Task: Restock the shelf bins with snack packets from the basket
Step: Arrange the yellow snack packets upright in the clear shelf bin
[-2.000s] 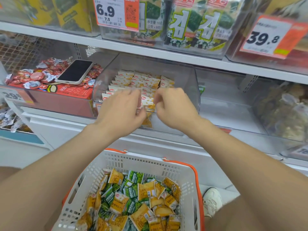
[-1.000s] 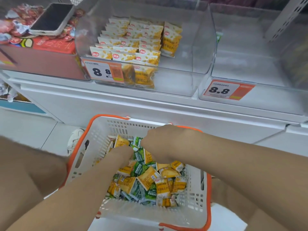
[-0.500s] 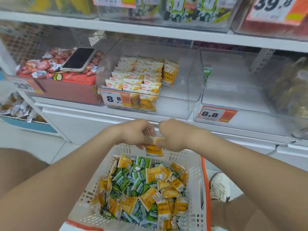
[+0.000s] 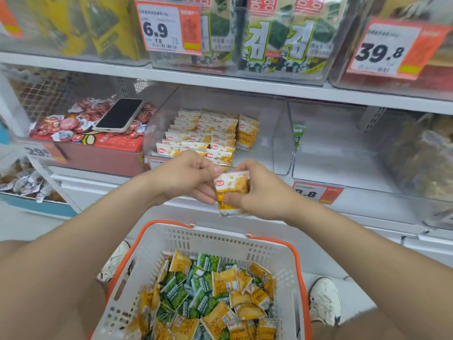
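Both hands on one yellow packet (image 4: 231,192), held at the front lip of the clear bin (image 4: 282,143).

Your left hand (image 4: 186,177) pinches the packet's top left corner. Your right hand (image 4: 264,195) grips its right edge and lower face. The packet hangs upright over the far rim of the basket (image 4: 220,231), just in front of the bin's front wall. Stacked rows (image 4: 203,136) fill the bin's left and middle, and bare floor shows along its right wall. The upper shelf edge (image 4: 220,81) runs above the bin's open top. The basket holds loose yellow and green packets (image 4: 210,295).
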{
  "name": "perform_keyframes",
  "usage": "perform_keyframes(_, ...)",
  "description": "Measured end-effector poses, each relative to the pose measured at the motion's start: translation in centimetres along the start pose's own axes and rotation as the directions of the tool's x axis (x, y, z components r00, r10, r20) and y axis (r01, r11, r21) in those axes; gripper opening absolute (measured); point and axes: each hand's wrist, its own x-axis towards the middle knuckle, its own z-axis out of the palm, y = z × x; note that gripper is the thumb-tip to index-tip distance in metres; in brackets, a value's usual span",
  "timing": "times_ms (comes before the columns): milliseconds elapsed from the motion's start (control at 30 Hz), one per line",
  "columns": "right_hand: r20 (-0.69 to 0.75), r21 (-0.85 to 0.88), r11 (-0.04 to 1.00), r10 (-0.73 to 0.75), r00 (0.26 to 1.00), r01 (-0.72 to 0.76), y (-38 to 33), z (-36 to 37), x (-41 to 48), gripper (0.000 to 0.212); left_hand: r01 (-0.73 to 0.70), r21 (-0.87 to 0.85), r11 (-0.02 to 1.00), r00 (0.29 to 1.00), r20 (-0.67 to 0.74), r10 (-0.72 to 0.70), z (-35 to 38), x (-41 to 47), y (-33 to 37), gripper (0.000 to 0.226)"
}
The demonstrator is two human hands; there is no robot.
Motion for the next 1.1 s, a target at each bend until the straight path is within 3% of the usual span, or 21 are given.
perform_keyframes(67, -0.04, 0.153, 0.988, 0.01, 0.999, -0.003, -0.7, -0.3, 0.2, 0.039, -0.076, 0.028, 0.997, 0.993, -0.091, 0.078, 0.0, 0.2, 0.9, 0.033)
perform_keyframes(133, -0.097, 0.224, 0.974, -0.014, 0.995, 0.035, -1.2, -0.4, 0.7, 0.031, -0.181, 0.197, 0.964, 0.949, -0.223, 0.223, -0.3, 0.8, 1.5, 0.028)
perform_keyframes(233, -0.327, 0.239, 0.963, -0.042, 0.944, 0.125, -1.5, -0.3, 1.7, 0.028, -0.236, 0.616, 0.751, 0.829, -0.275, 0.486, -1.3, 2.5, 1.5, 0.019)
perform_keyframes(300, -0.479, 0.144, 0.978, -0.064, 0.876, 0.15, -1.6, -0.5, 2.6, 0.03, -0.211, 0.762, 0.613, 0.803, -0.222, 0.553, -2.1, 3.7, 0.7, 0.018)
perform_keyframes(400, -0.523, 0.017, 0.996, -0.067, 0.849, 0.089, -1.0, -1.1, 5.1, 0.029, -0.117, 0.861, 0.495, 0.866, -0.156, 0.476, -2.4, 5.1, -0.9, 0.041)
perform_keyframes(467, -0.521, -0.02, 0.999, 0.014, 0.853, -0.028, 0.0, -1.3, 7.7, 0.029, -0.049, 0.893, 0.447, 0.919, -0.135, 0.371, -2.1, 5.6, -1.4, 0.048)
perform_keyframes(633, -0.511, -0.015, 0.943, 0.28, 0.813, -0.334, 2.0, -2.2, 13.1, 0.017, -0.023, 0.918, 0.396, 0.98, -0.058, 0.191, -2.4, 6.0, -0.6, 0.056)
perform_keyframes(700, -0.523, -0.041, 0.91, 0.332, 0.785, -0.412, 2.7, -2.5, 14.8, 0.028, -0.024, 0.917, 0.397, 0.988, -0.038, 0.147, -2.8, 6.2, -0.5, 0.058)
perform_keyframes(833, -0.432, -0.126, 0.871, 0.383, 0.817, -0.475, 4.0, -2.1, 18.0, 0.05, -0.037, 0.904, 0.426, 0.991, -0.021, 0.132, -3.2, 6.4, -0.3, 0.056)
perform_keyframes(1000, -0.453, -0.272, 0.808, 0.373, 0.81, -0.523, 3.9, -2.5, 20.7, 0.035, -0.054, 0.899, 0.435, 0.988, -0.016, 0.157, -3.3, 6.6, -0.4, 0.055)
perform_keyframes(1100, -0.48, -0.364, 0.772, 0.325, 0.815, -0.522, 4.2, -2.6, 21.6, 0.045, -0.05, 0.903, 0.426, 0.988, -0.016, 0.152, -3.3, 6.7, -0.5, 0.055)
